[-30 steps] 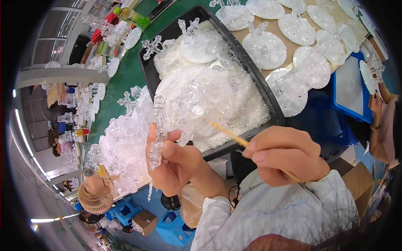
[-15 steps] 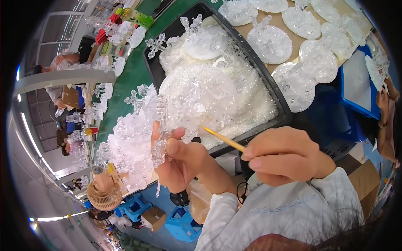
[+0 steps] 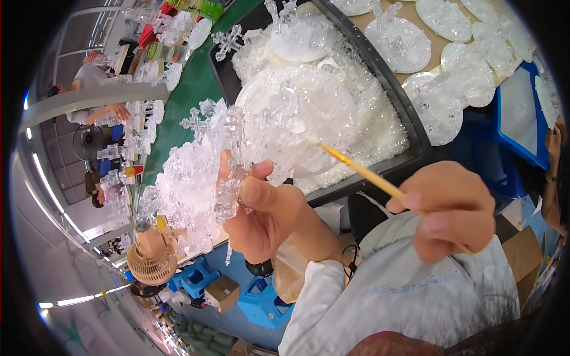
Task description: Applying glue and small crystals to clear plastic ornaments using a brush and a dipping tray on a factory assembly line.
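My left hand (image 3: 270, 216) is closed around a clear plastic ornament (image 3: 230, 193), thumb on one side and fingers on the other. Beyond it a round white translucent disc (image 3: 320, 113) shows over the tray; whether it is joined to the ornament I cannot tell. In my right hand (image 3: 454, 204) is a thin paintbrush (image 3: 374, 183) with a yellow handle, pinched between thumb and fingers. Its pale tip points at the disc, and whether it touches is unclear. Under the disc, a black tray (image 3: 409, 113) holds white glittery granules (image 3: 380, 127).
Left of the tray, a heap of clear ornaments (image 3: 184, 178) covers part of the green table (image 3: 199, 83). Several finished-looking discs (image 3: 398, 47) lie on a brown board at right, near a blue bin (image 3: 534, 145). A beige fan (image 3: 151, 255) and blue stools (image 3: 264, 302) are lower left. Other people work nearby.
My right hand has moved right and pulled back with the paintbrush, showing more of its handle. My left hand keeps its hold on the ornament. The whole view has shifted slightly.
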The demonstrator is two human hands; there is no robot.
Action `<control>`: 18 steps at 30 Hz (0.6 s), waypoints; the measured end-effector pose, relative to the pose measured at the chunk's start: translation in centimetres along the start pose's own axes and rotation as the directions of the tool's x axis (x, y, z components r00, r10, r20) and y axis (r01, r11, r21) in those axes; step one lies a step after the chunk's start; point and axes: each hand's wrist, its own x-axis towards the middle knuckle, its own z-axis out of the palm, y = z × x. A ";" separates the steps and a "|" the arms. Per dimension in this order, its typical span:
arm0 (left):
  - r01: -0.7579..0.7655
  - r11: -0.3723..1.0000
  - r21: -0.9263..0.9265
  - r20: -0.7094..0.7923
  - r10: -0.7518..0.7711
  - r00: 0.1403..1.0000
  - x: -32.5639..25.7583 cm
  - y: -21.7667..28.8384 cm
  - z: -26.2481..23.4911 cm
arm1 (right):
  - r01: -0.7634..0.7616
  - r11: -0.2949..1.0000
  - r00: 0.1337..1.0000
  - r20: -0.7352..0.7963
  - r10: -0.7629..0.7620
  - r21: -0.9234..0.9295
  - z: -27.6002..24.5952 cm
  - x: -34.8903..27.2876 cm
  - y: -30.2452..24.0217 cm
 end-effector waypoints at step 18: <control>-0.096 0.995 0.024 0.151 0.091 0.984 0.4 0.9 -0.5 | 0.004 0.739 0.988 0.117 0.101 -0.674 5.2 4.1 2.0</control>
